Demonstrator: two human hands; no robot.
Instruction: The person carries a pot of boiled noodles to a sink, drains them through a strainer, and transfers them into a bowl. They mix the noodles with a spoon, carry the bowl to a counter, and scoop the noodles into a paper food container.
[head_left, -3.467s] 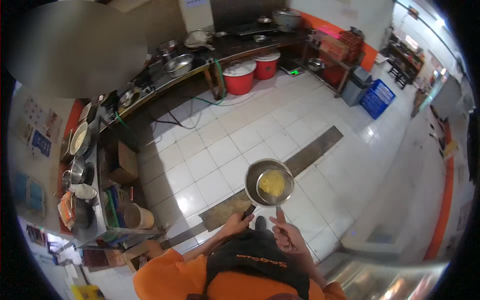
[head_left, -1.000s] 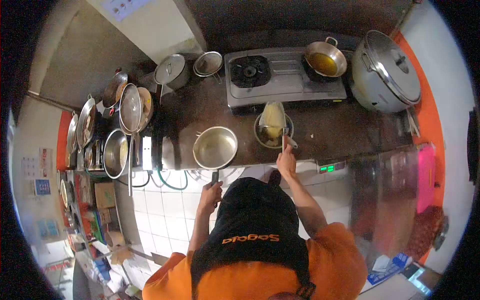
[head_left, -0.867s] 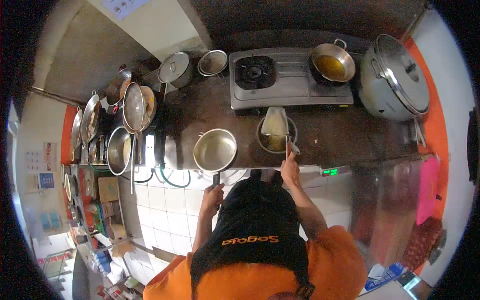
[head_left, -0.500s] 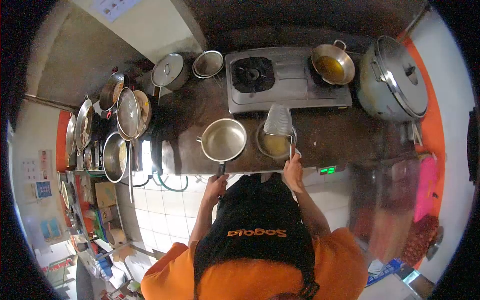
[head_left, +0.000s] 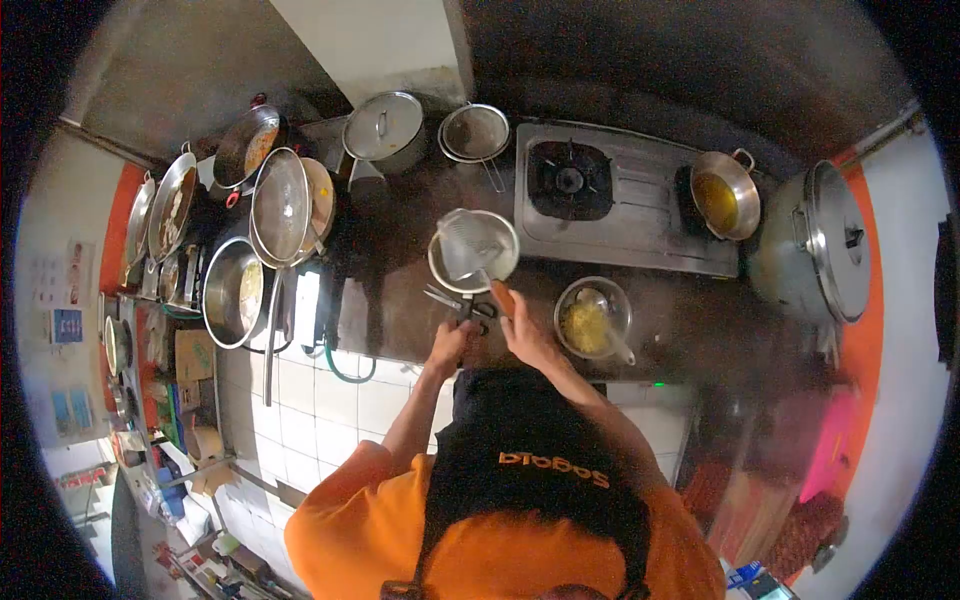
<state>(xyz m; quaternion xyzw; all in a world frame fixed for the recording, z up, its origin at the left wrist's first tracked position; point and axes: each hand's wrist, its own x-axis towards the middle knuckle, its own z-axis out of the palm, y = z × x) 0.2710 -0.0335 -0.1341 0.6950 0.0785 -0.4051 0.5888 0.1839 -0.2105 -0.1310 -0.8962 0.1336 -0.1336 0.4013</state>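
My left hand (head_left: 453, 345) is closed on the dark handle of a metal saucepan (head_left: 511, 262) above the counter's front part. Closed round the brown handle of a mesh strainer (head_left: 466, 247) is my right hand (head_left: 524, 335). The strainer's basket sits over the saucepan's opening; whether it touches the inside I cannot tell. Scissors (head_left: 445, 297) with dark handles lie beside my left hand, partly covered by the saucepan handle. To the right of my right hand stands a metal bowl (head_left: 622, 296) with a pale yellow mass and a light-coloured utensil in it.
A gas stove (head_left: 640, 235) stands at the back, with a pan of yellow oil (head_left: 729, 205) on its right burner. Right of it is a large lidded pot (head_left: 785, 265). A lidded pot (head_left: 395, 150), sieves (head_left: 473, 135) and several pans (head_left: 282, 207) stand at the left.
My right hand has moved the strainer left, from over the bowl to over the saucepan. The bowl's yellow contents now show. The view has shifted, and the scissors have come into sight.
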